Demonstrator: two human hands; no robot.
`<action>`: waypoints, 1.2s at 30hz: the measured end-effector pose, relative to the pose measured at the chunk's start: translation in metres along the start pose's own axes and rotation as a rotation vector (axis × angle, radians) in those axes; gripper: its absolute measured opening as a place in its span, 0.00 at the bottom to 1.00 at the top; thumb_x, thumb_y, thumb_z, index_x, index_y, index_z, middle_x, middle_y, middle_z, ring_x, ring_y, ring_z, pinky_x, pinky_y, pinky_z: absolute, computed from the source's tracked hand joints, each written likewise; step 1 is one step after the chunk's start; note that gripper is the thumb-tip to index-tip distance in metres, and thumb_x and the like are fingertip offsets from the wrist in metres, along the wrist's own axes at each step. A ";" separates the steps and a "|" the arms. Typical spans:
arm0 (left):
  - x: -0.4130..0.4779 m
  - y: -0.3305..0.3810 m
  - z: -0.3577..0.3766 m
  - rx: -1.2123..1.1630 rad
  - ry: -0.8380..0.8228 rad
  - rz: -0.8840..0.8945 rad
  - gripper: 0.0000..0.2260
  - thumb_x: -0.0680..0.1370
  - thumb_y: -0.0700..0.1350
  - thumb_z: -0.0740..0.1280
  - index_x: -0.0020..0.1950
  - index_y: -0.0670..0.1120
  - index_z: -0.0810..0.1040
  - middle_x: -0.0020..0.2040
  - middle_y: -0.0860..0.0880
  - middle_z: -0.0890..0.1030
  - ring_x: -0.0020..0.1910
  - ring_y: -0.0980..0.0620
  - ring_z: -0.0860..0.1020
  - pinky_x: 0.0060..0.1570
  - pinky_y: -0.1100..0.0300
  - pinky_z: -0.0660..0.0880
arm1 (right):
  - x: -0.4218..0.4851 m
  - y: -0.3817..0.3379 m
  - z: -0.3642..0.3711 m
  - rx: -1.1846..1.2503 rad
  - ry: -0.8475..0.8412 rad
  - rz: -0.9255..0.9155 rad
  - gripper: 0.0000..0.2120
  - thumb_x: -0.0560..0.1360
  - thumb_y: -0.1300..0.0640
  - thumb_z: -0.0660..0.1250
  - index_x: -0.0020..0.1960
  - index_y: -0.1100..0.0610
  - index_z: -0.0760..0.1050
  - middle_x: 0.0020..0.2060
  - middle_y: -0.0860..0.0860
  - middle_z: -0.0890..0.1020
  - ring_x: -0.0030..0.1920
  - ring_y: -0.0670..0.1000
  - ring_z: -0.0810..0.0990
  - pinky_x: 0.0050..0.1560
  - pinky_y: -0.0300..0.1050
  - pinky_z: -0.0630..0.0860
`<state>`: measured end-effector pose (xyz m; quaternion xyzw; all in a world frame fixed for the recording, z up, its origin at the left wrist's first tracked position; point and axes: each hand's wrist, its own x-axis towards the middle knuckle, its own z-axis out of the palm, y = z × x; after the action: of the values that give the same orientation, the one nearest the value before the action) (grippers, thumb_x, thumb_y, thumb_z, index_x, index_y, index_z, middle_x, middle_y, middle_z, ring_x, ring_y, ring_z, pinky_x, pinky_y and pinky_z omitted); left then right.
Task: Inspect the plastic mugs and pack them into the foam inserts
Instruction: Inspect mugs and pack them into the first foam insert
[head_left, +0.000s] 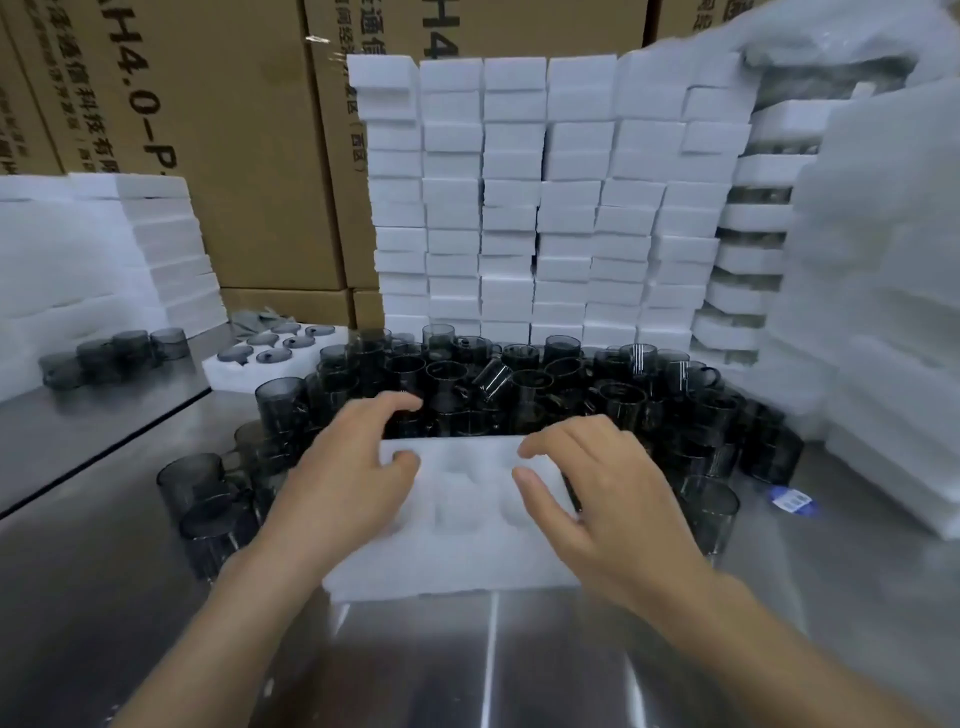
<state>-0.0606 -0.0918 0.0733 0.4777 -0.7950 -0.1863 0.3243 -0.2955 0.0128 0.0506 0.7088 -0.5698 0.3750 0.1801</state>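
The left grip (353, 483) and right grip (597, 493) hide the sides of the foam insert (467, 525). The foam stack (883, 312) at right is blurred, and the blue label (792, 501) is unreadable.

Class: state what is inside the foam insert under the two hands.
The foam insert shows empty pockets in its middle, with nothing in them. The left hand and right hand cover its side pockets.

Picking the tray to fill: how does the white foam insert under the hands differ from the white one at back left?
The white foam insert under the hands has empty cavities; the white foam insert at back left holds grey translucent pieces. The left hand and right hand are over the near one; no hand is near the far one. Both are white foam with cavities.
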 end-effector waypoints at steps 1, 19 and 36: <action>0.008 0.011 0.003 0.001 -0.042 0.035 0.20 0.82 0.49 0.66 0.71 0.69 0.72 0.69 0.63 0.74 0.55 0.64 0.79 0.59 0.48 0.78 | 0.003 0.002 -0.004 -0.006 -0.005 -0.013 0.13 0.83 0.45 0.62 0.56 0.51 0.81 0.51 0.42 0.81 0.54 0.49 0.79 0.54 0.51 0.75; 0.027 0.010 0.022 0.341 -0.287 0.301 0.23 0.76 0.75 0.61 0.67 0.70 0.74 0.59 0.70 0.80 0.63 0.65 0.77 0.63 0.52 0.77 | -0.002 0.099 -0.050 -0.297 -0.255 0.290 0.13 0.79 0.35 0.60 0.44 0.42 0.76 0.39 0.40 0.75 0.45 0.41 0.74 0.40 0.44 0.70; 0.024 0.017 0.024 0.291 -0.315 0.308 0.10 0.78 0.66 0.69 0.57 0.67 0.77 0.48 0.70 0.83 0.50 0.67 0.78 0.48 0.61 0.76 | -0.002 0.091 -0.045 -0.349 -0.411 0.239 0.09 0.78 0.40 0.66 0.42 0.42 0.75 0.40 0.41 0.77 0.47 0.41 0.74 0.42 0.41 0.71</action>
<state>-0.0957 -0.1052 0.0746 0.3578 -0.9174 -0.0906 0.1488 -0.3958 0.0190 0.0636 0.6561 -0.7296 0.1386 0.1345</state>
